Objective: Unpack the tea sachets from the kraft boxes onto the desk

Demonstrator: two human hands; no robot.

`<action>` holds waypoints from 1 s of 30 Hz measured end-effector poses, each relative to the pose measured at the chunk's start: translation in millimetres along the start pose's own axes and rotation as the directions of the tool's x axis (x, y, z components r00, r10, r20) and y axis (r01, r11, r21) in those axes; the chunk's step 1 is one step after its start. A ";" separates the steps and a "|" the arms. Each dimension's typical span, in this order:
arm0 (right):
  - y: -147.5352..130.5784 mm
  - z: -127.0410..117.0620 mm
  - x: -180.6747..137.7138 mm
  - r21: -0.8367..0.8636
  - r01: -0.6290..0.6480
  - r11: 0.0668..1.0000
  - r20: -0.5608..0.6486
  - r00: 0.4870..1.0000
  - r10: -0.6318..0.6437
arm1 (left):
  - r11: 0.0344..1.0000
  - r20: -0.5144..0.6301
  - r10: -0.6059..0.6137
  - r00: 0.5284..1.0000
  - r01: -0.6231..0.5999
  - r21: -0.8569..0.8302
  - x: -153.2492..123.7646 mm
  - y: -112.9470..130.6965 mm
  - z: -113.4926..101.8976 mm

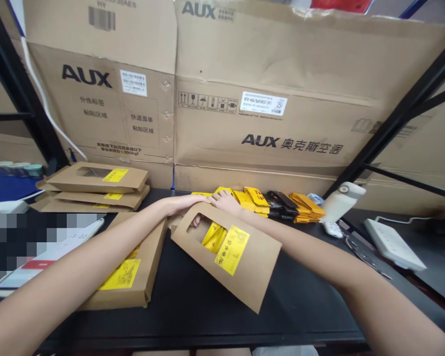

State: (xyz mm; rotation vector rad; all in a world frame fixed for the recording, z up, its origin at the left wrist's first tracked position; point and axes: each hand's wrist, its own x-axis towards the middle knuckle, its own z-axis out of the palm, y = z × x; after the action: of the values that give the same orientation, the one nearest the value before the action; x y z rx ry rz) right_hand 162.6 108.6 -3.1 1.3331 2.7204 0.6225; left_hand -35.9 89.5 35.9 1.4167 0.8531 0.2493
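Note:
A kraft paper bag (261, 269) with a cut-out window and a yellow label tilts over the black table, its top end away from me. Yellow packets (215, 237) show through its window. My left hand (187, 203) grips the bag's far left edge, its fingers partly hidden. My right hand (225, 201) is at the far edge, bent fingers closed at the top of the bag and close to my left hand. Some fingertips show through the window; I cannot tell whose hand they belong to.
Another labelled kraft bag (114, 299) lies left, under my left forearm. More kraft bags (96, 185) are stacked behind it, near a phone (52, 257). Yellow, black and orange packets (255, 200) line the back. A white bottle (343, 202), scissors (367, 254) and power strip (393, 242) stand right.

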 end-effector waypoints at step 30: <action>-19.5 35.8 -66.1 0.517 -0.119 0.848 -0.268 0.918 0.292 | 0.831 -0.393 0.020 0.919 0.203 0.518 73.3 29.0 -31.6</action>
State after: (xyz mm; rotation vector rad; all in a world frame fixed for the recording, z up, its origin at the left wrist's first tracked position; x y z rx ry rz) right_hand 197.2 59.1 -51.9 1.8015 3.1866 0.1662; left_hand 3.7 164.6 38.2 1.8922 1.3988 0.2167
